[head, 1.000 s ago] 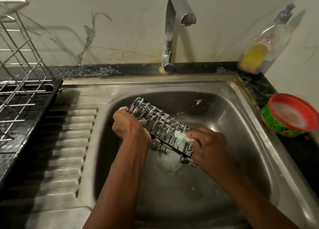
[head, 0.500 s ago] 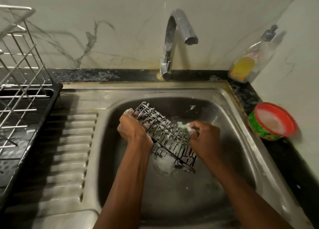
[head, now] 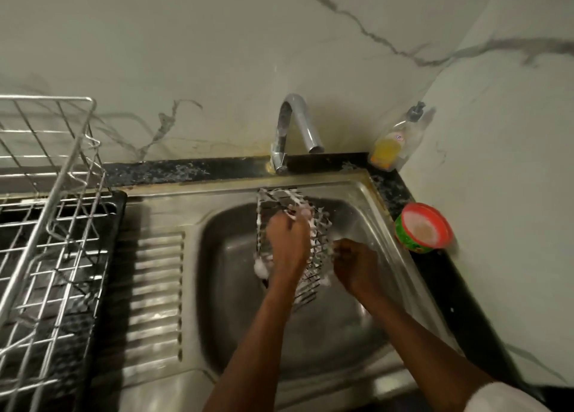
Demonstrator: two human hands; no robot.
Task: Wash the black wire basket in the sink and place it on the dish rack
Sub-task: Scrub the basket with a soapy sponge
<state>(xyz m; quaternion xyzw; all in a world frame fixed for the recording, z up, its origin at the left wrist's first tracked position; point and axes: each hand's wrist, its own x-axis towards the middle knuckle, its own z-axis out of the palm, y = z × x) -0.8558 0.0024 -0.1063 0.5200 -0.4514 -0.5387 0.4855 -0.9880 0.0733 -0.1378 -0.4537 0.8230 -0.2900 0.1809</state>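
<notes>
Head view: left hand [head: 287, 240] grips basket [head: 321, 225] upright in sink [head: 223, 271]; right hand [head: 354, 265] alongside, grip unclear.

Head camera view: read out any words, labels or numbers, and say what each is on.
Nothing is legible.
Soap bottle: small white label, too blurred to read.
Green tub with red rim: printed side, too blurred to read.

Over the sink [head: 223, 256] the left hand [head: 287, 240] grips the soapy black wire basket [head: 318, 250] upright; the right hand [head: 354, 265], blurred, is against its right side.
</notes>
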